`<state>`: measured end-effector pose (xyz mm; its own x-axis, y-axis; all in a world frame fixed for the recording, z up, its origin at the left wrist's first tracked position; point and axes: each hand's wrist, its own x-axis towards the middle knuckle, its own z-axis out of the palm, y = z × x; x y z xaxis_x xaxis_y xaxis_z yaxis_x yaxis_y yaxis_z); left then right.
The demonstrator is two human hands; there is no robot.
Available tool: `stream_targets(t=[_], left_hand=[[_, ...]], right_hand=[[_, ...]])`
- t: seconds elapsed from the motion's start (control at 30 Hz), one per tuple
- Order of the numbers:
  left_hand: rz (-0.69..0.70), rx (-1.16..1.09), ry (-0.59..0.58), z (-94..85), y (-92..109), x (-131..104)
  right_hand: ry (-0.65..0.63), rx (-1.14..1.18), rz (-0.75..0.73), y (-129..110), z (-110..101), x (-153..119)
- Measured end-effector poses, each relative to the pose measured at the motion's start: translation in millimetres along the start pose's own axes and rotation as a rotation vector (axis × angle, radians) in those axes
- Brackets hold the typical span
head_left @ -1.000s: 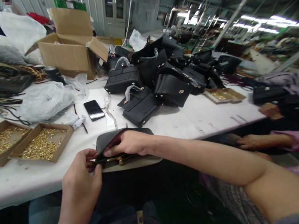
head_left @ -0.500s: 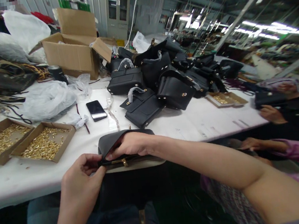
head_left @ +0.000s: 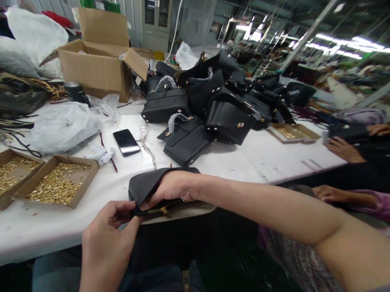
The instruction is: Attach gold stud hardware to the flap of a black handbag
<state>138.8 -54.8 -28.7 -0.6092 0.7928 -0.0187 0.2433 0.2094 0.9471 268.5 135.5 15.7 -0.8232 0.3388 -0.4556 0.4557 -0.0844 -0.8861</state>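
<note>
A black handbag (head_left: 179, 244) hangs at the table's front edge, its mouth facing up and a gold zipper pull (head_left: 165, 211) showing along the opening. My left hand (head_left: 110, 229) pinches the bag's left edge between thumb and fingers. Across the bag's mouth lies my right hand (head_left: 171, 187), fingers reaching in under the raised black flap (head_left: 146, 183). Those fingertips are hidden, so what they touch inside cannot be seen. A gold clasp strip (head_left: 186, 281) dangles below the bag, over my lap.
Cardboard trays of small gold fittings (head_left: 79, 197) sit on the white table (head_left: 13, 239) at left. Beyond lie a phone (head_left: 126, 142), a plastic bag (head_left: 63, 127), a carton (head_left: 93, 70) and a heap of black handbags (head_left: 187, 140). Co-workers' hands (head_left: 344, 149) are at right.
My hands keep nearly the same places on the bag. The zipper pull has tilted slightly, and a co-worker's hand at right has shifted a little left. The view has moved slightly.
</note>
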Motion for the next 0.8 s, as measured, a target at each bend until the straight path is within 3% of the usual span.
stream_targets(t=[0.17, 0.27, 0.37, 0.5, 0.63, 0.8], left_hand=[[-0.036, -0.018, 0.037, -2.1, 5.7, -0.2], [-0.077, -0.004, 0.053, -4.7, 13.0, 1.1], [-0.105, 0.014, 0.039, -6.5, 18.6, 4.6], [-0.108, 0.011, 0.008, -6.0, 17.9, 10.0], [-0.142, -0.078, -0.068, -4.0, 13.3, 12.1], [-0.152, -0.125, -0.087, -5.4, 15.8, 13.8]], right_hand=[[0.048, -0.002, -0.118, 2.6, 4.0, -8.5], [0.015, -0.023, -0.146, 1.1, 7.2, -22.2], [0.003, -0.157, -0.229, -2.1, 10.0, -36.7], [0.1, -0.272, -0.385, -2.5, 16.5, -48.2], [0.119, -0.387, -0.452, -1.3, 22.8, -51.6], [0.211, -0.61, -0.686, 7.6, 23.6, -46.7]])
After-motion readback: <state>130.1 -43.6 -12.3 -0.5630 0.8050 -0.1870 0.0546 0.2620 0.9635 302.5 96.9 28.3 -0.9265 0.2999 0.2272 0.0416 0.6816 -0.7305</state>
